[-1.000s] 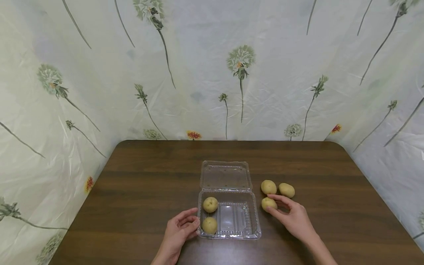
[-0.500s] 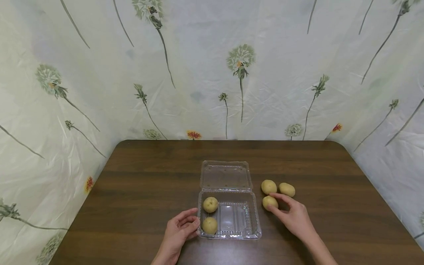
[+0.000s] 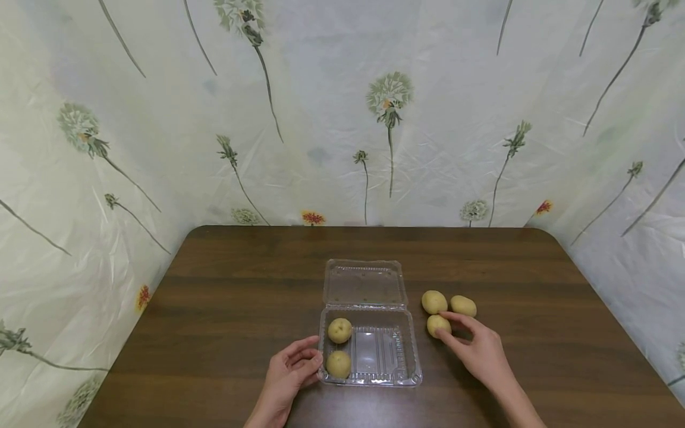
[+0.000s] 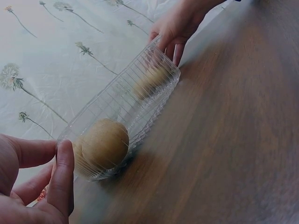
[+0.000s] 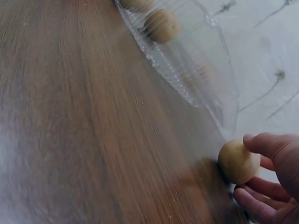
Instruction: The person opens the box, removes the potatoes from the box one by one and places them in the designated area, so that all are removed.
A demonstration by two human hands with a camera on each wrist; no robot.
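Note:
A clear plastic clamshell container [image 3: 369, 380] lies with its lid folded back, and two potatoes [image 3: 339, 330] sit in its left side. My left hand [image 3: 291, 377] pinches the container's left rim between thumb and fingers, as the left wrist view also shows. To the right of the container, my right hand [image 3: 478, 351] holds a potato [image 3: 437, 326] between thumb and fingertips. In the right wrist view this potato [image 5: 238, 162] is low, at the table surface. Two more potatoes [image 3: 434, 302] lie just behind it, close together.
The dark brown wooden table [image 3: 241, 285] extends around the container on all sides. Behind it and at both sides hangs a pale curtain [image 3: 321, 119] printed with dandelions. The transparent lid [image 3: 365, 284] lies flat toward the back.
The right hand has shifted slightly right and back with its potato, nearer the two loose ones. The left hand and container stay where they were.

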